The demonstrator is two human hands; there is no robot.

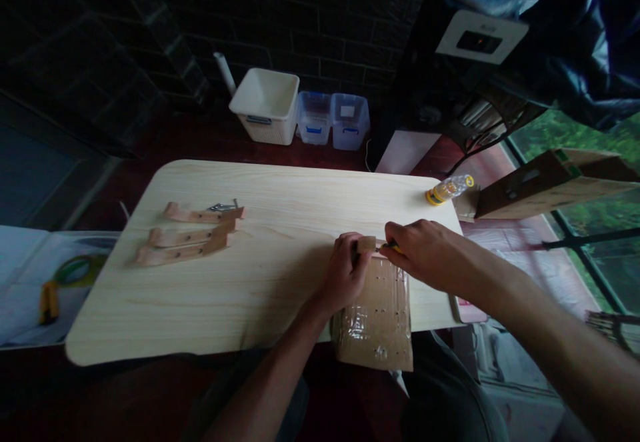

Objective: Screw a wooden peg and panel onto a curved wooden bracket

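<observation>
My left hand (349, 269) is closed on a small light-brown wooden piece (367, 244) at the top end of a tape-wrapped cardboard block (383, 309). Small dark holes dot the block, which juts over the table's front edge. From the right, my right hand (413, 245) is wrapped round a tool with a yellow and dark handle (393, 247), its tip directed at the wooden piece. Several curved wooden pieces (185, 254) with dark holes lie at the table's left, beside a small pile of metal screws (220, 207).
A clear bottle with yellow bands (447, 190) lies near the back right corner of the pale table (280, 195). Behind on the floor are a white basket (267, 105) and two clear bins (314, 119). A cardboard box (540, 185) is at right; an orange-handled item (49, 302) at left.
</observation>
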